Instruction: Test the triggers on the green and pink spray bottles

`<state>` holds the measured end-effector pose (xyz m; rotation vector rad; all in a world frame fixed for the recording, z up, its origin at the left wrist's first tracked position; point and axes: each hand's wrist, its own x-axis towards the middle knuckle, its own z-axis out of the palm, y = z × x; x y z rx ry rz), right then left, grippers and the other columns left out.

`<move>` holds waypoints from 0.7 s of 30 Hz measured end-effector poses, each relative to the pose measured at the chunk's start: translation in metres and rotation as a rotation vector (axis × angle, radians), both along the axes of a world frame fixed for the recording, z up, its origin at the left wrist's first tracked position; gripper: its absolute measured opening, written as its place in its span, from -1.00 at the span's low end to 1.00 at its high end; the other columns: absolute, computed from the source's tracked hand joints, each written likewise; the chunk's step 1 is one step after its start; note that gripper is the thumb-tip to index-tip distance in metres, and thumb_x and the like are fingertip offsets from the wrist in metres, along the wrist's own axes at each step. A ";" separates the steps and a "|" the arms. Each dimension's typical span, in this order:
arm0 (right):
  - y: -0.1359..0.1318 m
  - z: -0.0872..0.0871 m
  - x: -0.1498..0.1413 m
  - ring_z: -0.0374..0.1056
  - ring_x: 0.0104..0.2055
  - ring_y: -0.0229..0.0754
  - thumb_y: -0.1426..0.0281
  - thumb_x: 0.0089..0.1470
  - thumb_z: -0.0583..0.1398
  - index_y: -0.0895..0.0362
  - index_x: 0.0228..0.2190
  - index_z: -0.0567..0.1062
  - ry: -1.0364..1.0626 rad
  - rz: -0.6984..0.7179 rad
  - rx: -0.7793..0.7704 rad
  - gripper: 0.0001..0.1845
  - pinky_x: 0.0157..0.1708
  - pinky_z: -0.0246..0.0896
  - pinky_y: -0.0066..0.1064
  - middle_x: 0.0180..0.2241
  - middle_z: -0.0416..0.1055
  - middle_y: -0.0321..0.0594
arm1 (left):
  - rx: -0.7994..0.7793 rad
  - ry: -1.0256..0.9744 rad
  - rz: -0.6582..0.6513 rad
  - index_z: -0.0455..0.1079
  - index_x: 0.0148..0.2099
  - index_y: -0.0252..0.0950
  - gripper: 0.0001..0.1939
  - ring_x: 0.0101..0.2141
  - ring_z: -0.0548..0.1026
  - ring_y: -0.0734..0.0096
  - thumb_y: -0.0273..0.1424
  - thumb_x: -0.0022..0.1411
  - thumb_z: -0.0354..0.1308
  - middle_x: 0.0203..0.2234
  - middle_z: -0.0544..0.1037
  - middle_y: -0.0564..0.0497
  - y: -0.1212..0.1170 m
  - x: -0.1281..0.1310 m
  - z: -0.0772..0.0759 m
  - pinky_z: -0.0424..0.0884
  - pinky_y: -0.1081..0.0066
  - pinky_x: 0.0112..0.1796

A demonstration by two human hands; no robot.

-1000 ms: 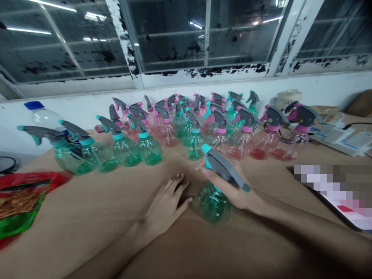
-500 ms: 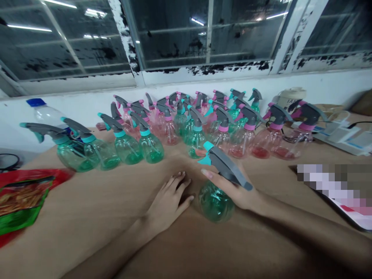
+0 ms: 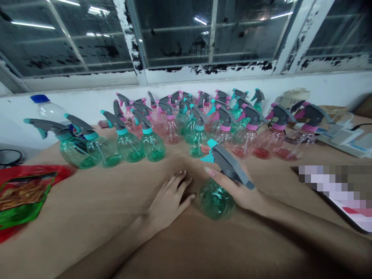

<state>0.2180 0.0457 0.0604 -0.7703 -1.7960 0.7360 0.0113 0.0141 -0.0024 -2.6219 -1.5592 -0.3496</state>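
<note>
My right hand (image 3: 236, 190) is wrapped round the neck of a green spray bottle (image 3: 216, 201), just below its grey trigger head with turquoise nozzle and trigger. Part of the fingers is hidden behind that head. To the left of this bottle, my left hand (image 3: 171, 203) rests palm down on the wooden table (image 3: 95, 209), fingers stretched out and holding nothing. Beyond both hands stand several spray bottles, among them a green one (image 3: 154, 147) and a pink one (image 3: 242, 143), upright with grey trigger heads.
A red and green snack packet (image 3: 26, 193) lies at the left edge. Behind the left bottles stands a clear bottle with a blue cap (image 3: 40, 99). A phone-like slab with a blurred-out screen (image 3: 353, 221) is at the right, with a white device (image 3: 343, 137) behind it.
The view has shifted slightly, so the scene sits a little further right. My right hand keeps its hold on the green spray bottle; my left hand stays flat on the table.
</note>
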 end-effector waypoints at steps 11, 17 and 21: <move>-0.001 -0.001 -0.001 0.29 -0.34 -0.18 0.27 0.01 0.19 0.06 -0.34 0.32 0.004 -0.033 0.005 -0.83 -0.29 0.20 -0.28 -0.40 0.34 -0.29 | 0.011 0.037 0.003 0.18 0.18 -0.38 -0.52 0.16 0.17 0.10 -0.20 0.33 -0.06 0.16 0.24 -0.21 0.000 0.000 -0.002 0.15 0.10 0.11; 0.001 0.005 0.003 0.24 -0.45 -0.26 0.34 0.05 0.16 0.07 -0.42 0.32 -0.035 0.045 0.022 -0.91 -0.39 0.16 -0.34 -0.48 0.26 -0.34 | 0.008 0.041 0.021 0.21 0.16 -0.38 -0.53 0.14 0.20 0.10 -0.21 0.31 -0.03 0.15 0.25 -0.21 -0.001 0.002 0.001 0.18 0.11 0.09; 0.003 0.010 0.005 0.28 -0.39 -0.27 0.34 0.08 0.15 0.07 -0.36 0.37 -0.061 0.106 0.017 -0.93 -0.35 0.18 -0.36 -0.41 0.34 -0.32 | 0.013 0.030 0.015 0.22 0.15 -0.39 -0.54 0.14 0.20 0.11 -0.21 0.32 -0.05 0.14 0.26 -0.22 -0.002 0.002 0.002 0.17 0.10 0.09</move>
